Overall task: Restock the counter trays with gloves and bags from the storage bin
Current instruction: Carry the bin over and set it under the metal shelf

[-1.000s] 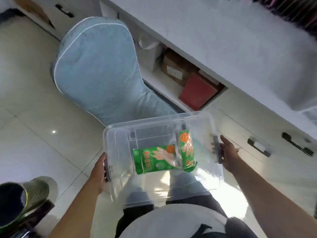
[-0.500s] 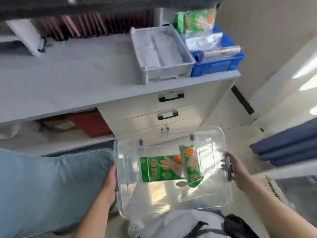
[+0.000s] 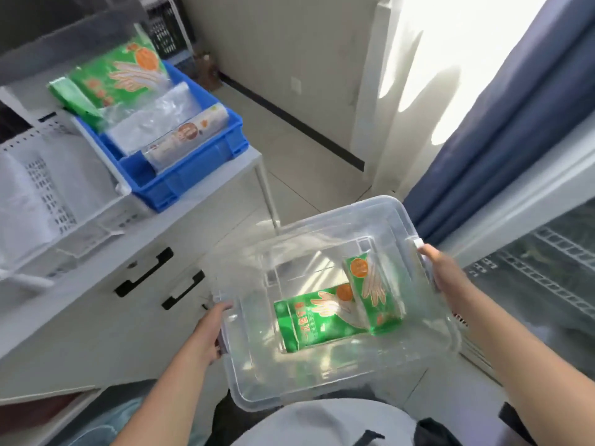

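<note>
Both hands, left hand (image 3: 209,336) and right hand (image 3: 441,268), grip the clear storage bin (image 3: 251,375) with curled fingers, two green glove packs (image 3: 318,320) inside; tilting it could slide them out.

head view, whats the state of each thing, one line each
clear bin: lidless, held up at both ends
left hand: grips bin's left end
right hand: grips bin's right handle
glove packs: two, sealed, in bin
blue tray: on counter, stocked
drawers: closed
</note>
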Demonstrator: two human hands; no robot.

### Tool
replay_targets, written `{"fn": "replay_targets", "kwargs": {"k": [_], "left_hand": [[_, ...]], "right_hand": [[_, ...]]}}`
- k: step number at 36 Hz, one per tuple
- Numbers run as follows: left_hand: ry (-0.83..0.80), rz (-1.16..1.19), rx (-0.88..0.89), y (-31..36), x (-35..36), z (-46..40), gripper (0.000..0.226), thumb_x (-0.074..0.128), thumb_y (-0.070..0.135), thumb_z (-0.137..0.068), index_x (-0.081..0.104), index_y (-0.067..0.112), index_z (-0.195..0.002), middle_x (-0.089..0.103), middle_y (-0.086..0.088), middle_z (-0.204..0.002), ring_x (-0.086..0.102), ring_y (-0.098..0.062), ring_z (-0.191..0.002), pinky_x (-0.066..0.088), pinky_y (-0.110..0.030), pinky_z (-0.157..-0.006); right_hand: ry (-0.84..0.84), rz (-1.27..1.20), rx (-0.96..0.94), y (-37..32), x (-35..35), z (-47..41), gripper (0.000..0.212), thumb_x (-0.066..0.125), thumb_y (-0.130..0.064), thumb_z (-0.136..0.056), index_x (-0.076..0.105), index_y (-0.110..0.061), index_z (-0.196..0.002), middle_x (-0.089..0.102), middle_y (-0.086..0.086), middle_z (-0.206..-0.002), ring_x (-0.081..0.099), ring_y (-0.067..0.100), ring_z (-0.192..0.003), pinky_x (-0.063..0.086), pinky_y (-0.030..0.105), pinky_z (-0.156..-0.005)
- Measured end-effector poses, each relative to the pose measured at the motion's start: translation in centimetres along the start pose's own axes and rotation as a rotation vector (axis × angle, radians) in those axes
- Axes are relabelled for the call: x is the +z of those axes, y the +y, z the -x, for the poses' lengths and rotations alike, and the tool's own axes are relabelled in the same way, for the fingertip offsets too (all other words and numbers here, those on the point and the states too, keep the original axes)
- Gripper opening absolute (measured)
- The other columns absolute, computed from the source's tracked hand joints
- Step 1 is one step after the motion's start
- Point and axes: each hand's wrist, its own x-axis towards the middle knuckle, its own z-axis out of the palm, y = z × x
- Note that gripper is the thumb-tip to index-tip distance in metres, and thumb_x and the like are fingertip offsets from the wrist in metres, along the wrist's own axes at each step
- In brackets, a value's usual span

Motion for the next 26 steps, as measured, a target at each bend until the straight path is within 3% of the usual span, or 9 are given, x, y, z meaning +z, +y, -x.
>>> {"fn": "replay_targets", "kwargs": {"k": [3, 5, 10, 12, 15, 18, 21, 23, 26], "left_hand": [[-0.019, -0.047, -0.061, 2.6, 3.5, -0.4, 0.035, 0.065, 0.041, -0.083, 0.064, 0.009, -0.094, 0.072, -0.015, -0.077, 0.066, -0.032, -0.077, 0.058, -0.036, -0.062], [-0.022, -0.090, -0.083, 4.9, 5.7, -0.9, 0.035, 0.066, 0.042, -0.081, 0.060, 0.010, -0.094, 0.065, -0.015, -0.086, 0.062, -0.030, -0.079, 0.053, -0.033, -0.059], [-0.084, -0.144, -0.107, 11.0, 11.0, -3.7, 0.037, 0.065, 0.042, -0.078, 0.058, 0.010, -0.095, 0.057, -0.013, -0.083, 0.059, -0.028, -0.073, 0.051, -0.032, -0.061], [-0.130, -0.130, -0.115, 13.3, 13.2, -5.2, 0.044, 0.063, 0.041, -0.080, 0.057, 0.008, -0.107, 0.056, -0.015, -0.086, 0.058, -0.029, -0.074, 0.051, -0.033, -0.063], [-0.224, -0.060, -0.095, 16.9, 16.8, -7.7, 0.061, 0.061, 0.039, -0.082, 0.054, 0.005, -0.133, 0.060, -0.022, -0.110, 0.061, -0.035, -0.096, 0.050, -0.039, -0.082], [-0.242, -0.001, -0.015, 21.9, 19.9, -9.7, 0.046, 0.060, 0.030, -0.083, 0.060, 0.002, -0.121, 0.064, -0.020, -0.098, 0.064, -0.033, -0.085, 0.052, -0.038, -0.078], [-0.194, -0.044, 0.080, 27.4, 23.1, -11.2, 0.055, 0.063, 0.030, -0.082, 0.054, 0.007, -0.131, 0.058, -0.023, -0.130, 0.058, -0.038, -0.118, 0.047, -0.051, -0.102], [-0.124, -0.095, 0.129, 31.3, 24.7, -11.4, 0.054, 0.066, 0.033, -0.081, 0.057, 0.007, -0.127, 0.060, -0.018, -0.124, 0.058, -0.033, -0.111, 0.048, -0.045, -0.100], [-0.154, -0.165, 0.197, 37.2, 27.4, -12.1, 0.050, 0.065, 0.031, -0.083, 0.059, 0.006, -0.125, 0.060, -0.015, -0.118, 0.058, -0.031, -0.105, 0.048, -0.039, -0.084]], "right_hand": [[0.108, 0.123, -0.057, -4.5, -1.7, -3.5, 0.056, 0.057, -0.063, -0.079, 0.071, -0.010, -0.092, 0.063, 0.008, -0.077, 0.056, 0.026, -0.065, 0.041, 0.033, -0.060], [0.165, 0.128, -0.033, -7.1, -2.7, -5.6, 0.063, 0.061, -0.063, -0.077, 0.071, -0.006, -0.100, 0.067, 0.013, -0.091, 0.061, 0.031, -0.077, 0.046, 0.037, -0.068], [0.253, 0.123, -0.044, -12.1, -5.9, -10.3, 0.072, 0.059, -0.065, -0.072, 0.070, -0.006, -0.112, 0.069, 0.011, -0.107, 0.062, 0.031, -0.090, 0.048, 0.038, -0.080], [0.276, 0.112, -0.005, -14.0, -7.0, -12.0, 0.076, 0.059, -0.066, -0.066, 0.067, -0.009, -0.115, 0.066, 0.009, -0.108, 0.062, 0.031, -0.091, 0.049, 0.039, -0.081], [0.340, 0.100, 0.008, -16.0, -8.1, -14.7, 0.078, 0.061, -0.064, -0.069, 0.061, -0.007, -0.122, 0.060, 0.008, -0.111, 0.058, 0.032, -0.096, 0.045, 0.037, -0.080], [0.424, 0.085, -0.001, -17.4, -9.0, -16.8, 0.068, 0.062, -0.059, -0.073, 0.064, -0.003, -0.111, 0.060, 0.008, -0.098, 0.056, 0.030, -0.089, 0.044, 0.040, -0.080], [0.482, 0.035, 0.058, -18.7, -10.3, -17.4, 0.062, 0.063, -0.060, -0.069, 0.068, -0.007, -0.102, 0.059, 0.011, -0.090, 0.054, 0.030, -0.077, 0.044, 0.038, -0.067], [0.530, 0.025, 0.075, -19.2, -11.4, -17.9, 0.062, 0.060, -0.062, -0.070, 0.069, -0.008, -0.098, 0.055, 0.011, -0.083, 0.047, 0.026, -0.064, 0.035, 0.032, -0.054], [0.568, 0.038, 0.078, -19.5, -12.6, -19.1, 0.055, 0.057, -0.059, -0.077, 0.067, -0.008, -0.093, 0.052, 0.011, -0.075, 0.045, 0.028, -0.066, 0.033, 0.034, -0.057]]}}
